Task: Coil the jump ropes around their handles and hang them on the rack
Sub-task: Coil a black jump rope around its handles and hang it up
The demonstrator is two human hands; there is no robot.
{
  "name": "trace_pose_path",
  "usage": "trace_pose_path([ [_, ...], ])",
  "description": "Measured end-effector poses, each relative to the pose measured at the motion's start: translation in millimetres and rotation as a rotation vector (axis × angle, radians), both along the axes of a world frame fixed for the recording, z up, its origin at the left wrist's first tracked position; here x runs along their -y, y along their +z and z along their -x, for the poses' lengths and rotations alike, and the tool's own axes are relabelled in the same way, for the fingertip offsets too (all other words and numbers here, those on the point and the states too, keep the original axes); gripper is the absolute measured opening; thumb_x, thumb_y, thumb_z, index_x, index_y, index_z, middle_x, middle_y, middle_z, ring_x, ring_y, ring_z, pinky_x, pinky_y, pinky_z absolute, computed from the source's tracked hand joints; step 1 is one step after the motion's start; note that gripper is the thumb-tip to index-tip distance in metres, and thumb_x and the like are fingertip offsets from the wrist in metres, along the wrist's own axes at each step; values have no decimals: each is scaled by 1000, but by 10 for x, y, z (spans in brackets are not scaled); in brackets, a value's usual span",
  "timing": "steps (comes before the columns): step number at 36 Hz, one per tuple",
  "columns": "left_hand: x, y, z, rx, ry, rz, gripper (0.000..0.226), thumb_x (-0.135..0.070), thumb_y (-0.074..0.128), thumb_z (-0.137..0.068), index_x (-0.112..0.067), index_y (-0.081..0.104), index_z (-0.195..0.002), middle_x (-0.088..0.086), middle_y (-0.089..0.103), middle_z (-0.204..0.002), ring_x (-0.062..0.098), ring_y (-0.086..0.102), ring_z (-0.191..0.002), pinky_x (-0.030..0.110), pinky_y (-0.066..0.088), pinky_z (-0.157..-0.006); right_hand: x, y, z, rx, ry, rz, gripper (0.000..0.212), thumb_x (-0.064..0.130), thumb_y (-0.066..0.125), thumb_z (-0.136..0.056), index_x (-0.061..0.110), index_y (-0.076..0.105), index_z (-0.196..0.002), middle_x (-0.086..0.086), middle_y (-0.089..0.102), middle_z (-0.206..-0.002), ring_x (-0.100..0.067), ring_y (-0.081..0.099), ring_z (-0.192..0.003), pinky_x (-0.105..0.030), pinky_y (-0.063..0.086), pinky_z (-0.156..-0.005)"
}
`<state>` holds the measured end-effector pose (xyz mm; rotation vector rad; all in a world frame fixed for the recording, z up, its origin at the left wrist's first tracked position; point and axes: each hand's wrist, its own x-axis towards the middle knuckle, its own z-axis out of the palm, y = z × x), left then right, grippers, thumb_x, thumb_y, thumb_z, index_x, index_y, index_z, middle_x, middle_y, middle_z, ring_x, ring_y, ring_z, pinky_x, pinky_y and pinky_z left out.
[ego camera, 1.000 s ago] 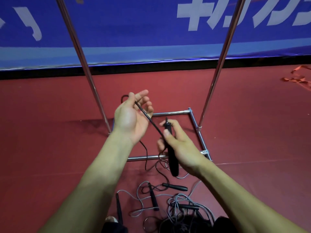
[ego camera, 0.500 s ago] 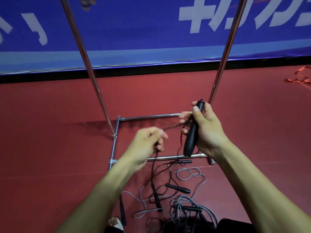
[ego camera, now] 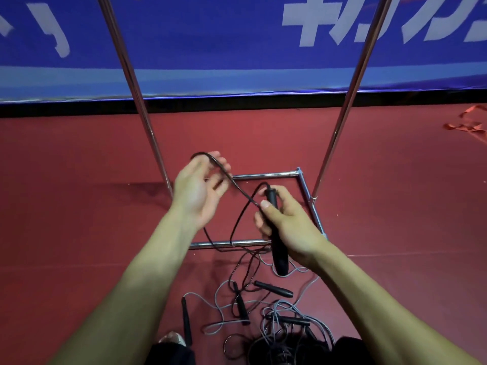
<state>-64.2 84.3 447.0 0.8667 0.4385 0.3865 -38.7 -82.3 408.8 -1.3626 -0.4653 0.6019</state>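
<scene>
My right hand (ego camera: 286, 225) grips a black jump-rope handle (ego camera: 278, 246) held upright, thumb pressed on it near the top. Its black cord (ego camera: 237, 189) runs from the handle's top up and left, looping over the curled fingers of my left hand (ego camera: 199, 193), which holds the cord raised. The rest of that cord hangs down to the floor. Both hands are above the chrome rack's base frame (ego camera: 263, 176). Several more ropes with black handles (ego camera: 274, 288) and grey cords lie tangled on the red floor below my hands.
The rack's two chrome uprights (ego camera: 137, 101) rise left and right (ego camera: 350, 101) of my hands. A blue banner wall (ego camera: 237, 48) stands behind. Orange straps (ego camera: 471, 122) lie on the floor at far right. My shoe (ego camera: 171, 338) shows at the bottom edge.
My right hand with the handle has dropped and moved left. My left hand has risen and swung out, carrying a loop of cord up over its fingers.
</scene>
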Motion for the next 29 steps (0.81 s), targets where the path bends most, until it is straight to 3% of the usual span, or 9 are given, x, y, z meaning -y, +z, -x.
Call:
trace_pose_path([
  [4, 283, -280, 226, -300, -392, -226, 17, -29, 43, -102, -20, 57, -105, 3, 64, -96, 20, 62, -78, 34, 48, -80, -85, 106, -65, -129, -87, -197, 8, 9, 38, -105, 16, 41, -106, -6, 54, -65, -12, 39, -50, -24, 33, -49],
  [9, 625, -348, 361, -257, -498, -285, 30, -40, 38, -102, -23, 58, -89, 2, 60, -73, 14, 55, -60, 23, 46, -53, -128, 268, -107, -263, -172, -365, 8, 12, 38, -104, 17, 43, -108, -10, 70, -79, -14, 47, -55, -22, 41, -46],
  [12, 521, -347, 362, -179, -544, -402, 33, -37, 41, -101, -14, 61, -88, 4, 62, -73, 18, 56, -70, 29, 46, -70, -70, 347, -185, -263, -232, -406, 7, 13, 38, -105, 16, 42, -111, -10, 73, -85, -14, 47, -56, -21, 39, -46],
  [14, 389, -409, 401, -199, -676, -705, 27, -32, 50, -100, -12, 62, -86, -1, 65, -75, 18, 55, -76, 33, 42, -78, 7, 397, -250, -242, -267, -417, 7, 14, 37, -105, 16, 41, -111, -10, 73, -87, -14, 45, -55, -20, 38, -46],
  [16, 264, -506, 408, -241, -709, -943, 16, -21, 57, -97, -14, 65, -86, -6, 68, -73, 15, 56, -76, 34, 41, -78, 93, 415, -319, -193, -296, -394, 5, 14, 37, -105, 17, 41, -108, -10, 74, -90, -14, 46, -55, -20, 39, -48],
  [17, 238, -513, 403, -242, -645, -939, 15, -16, 57, -97, -13, 65, -85, -4, 67, -70, 17, 58, -72, 34, 42, -77, 132, 402, -342, -154, -301, -356, 6, 15, 37, -106, 19, 41, -106, -9, 74, -92, -15, 50, -55, -21, 40, -49],
  [22, 345, -68, 191, -1, -336, -69, 21, -8, 42, -101, -7, 53, -83, -2, 43, -57, 10, 41, -47, 31, 58, -63, 129, 189, -260, -113, -230, -92, 9, 24, 36, -106, 30, 42, -102, -9, 68, -109, -24, 67, -86, -36, 50, -73],
  [26, 418, 231, -24, 113, -242, 66, 24, -14, 40, -103, -5, 54, -85, -3, 38, -57, 6, 32, -44, 21, 47, -54, 9, 162, -65, -217, -157, -171, 12, 31, 34, -106, 38, 42, -110, -11, 63, -124, -26, 66, -90, -38, 47, -74],
  [29, 425, 363, -138, 152, -176, 199, 26, -15, 40, -104, -4, 53, -84, -1, 37, -56, 7, 29, -42, 20, 45, -49, -33, 219, 23, -229, -97, -267, 18, 34, 31, -106, 43, 42, -118, -7, 70, -116, -28, 71, -88, -39, 49, -76],
])
